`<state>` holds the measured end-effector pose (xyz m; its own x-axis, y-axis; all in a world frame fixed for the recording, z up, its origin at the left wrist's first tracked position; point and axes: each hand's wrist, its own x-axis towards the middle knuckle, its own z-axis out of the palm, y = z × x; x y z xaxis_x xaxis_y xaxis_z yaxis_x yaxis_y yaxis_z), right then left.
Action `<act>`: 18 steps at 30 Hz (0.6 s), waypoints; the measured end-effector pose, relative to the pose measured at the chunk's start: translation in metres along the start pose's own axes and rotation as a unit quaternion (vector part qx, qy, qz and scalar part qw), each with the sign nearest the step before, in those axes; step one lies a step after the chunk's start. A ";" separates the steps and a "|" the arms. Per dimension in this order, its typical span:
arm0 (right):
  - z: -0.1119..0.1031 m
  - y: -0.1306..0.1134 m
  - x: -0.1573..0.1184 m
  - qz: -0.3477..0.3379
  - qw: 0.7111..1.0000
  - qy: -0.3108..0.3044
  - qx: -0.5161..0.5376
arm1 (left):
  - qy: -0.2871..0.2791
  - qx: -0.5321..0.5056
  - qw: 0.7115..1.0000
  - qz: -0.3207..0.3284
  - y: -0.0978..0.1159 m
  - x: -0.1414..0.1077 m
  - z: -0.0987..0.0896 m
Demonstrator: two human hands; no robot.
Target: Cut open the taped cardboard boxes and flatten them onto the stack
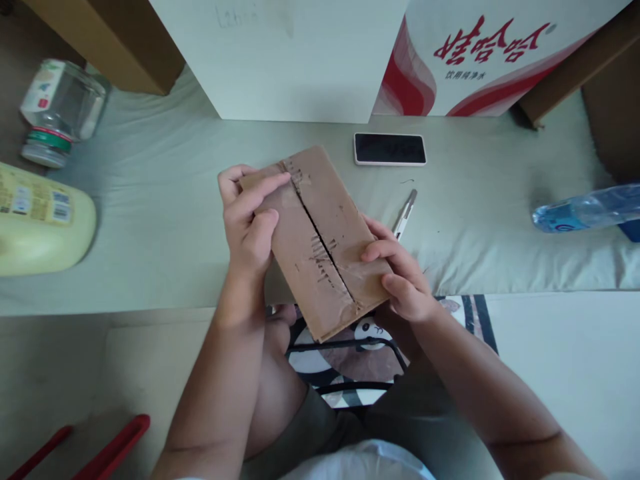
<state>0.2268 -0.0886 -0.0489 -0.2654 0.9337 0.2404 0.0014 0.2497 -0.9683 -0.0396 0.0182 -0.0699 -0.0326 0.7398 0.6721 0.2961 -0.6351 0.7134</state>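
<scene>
Between my two hands is a brown cardboard box point(320, 247), tilted, above the front edge of the cloth-covered surface. A dark slit runs along its middle seam, and clear tape and dark printed marks show on its face. My left hand point(250, 220) grips the upper left side, with a finger stretched across the top end of the seam. My right hand point(403, 273) holds the lower right edge, its other fingers partly hidden behind the box. Just beyond that hand lies a white utility knife point(406, 212); its lower end is hidden.
A phone point(390, 149) lies near a white carton point(300, 60) and a red-and-white carton point(475, 67). At left are a clear jar point(65, 107) and a pale yellow bottle point(45, 220). A water bottle point(585, 210) lies at right. Red bars point(115, 447) show at lower left.
</scene>
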 end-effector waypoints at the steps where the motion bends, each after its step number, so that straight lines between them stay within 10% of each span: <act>1: 0.000 0.000 0.000 -0.002 1.000 -0.001 -0.001 | 0.006 0.010 1.000 0.003 0.001 0.000 0.000; 12: -0.011 0.003 0.004 0.007 0.994 0.074 -0.079 | 0.022 0.034 0.999 -0.034 -0.002 -0.001 0.002; 15: -0.031 0.007 0.012 0.137 0.939 0.188 -0.255 | 0.017 0.020 0.998 -0.052 0.000 -0.001 0.003; 18: -0.047 0.014 0.018 0.246 0.863 0.158 -0.412 | 0.017 0.010 0.999 -0.047 0.001 -0.001 0.004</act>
<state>0.2676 -0.0562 -0.0551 0.2386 0.9697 -0.0534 0.7585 -0.2204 -0.6133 -0.0355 0.0171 -0.0706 -0.0927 0.7882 0.6084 0.3088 -0.5581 0.7701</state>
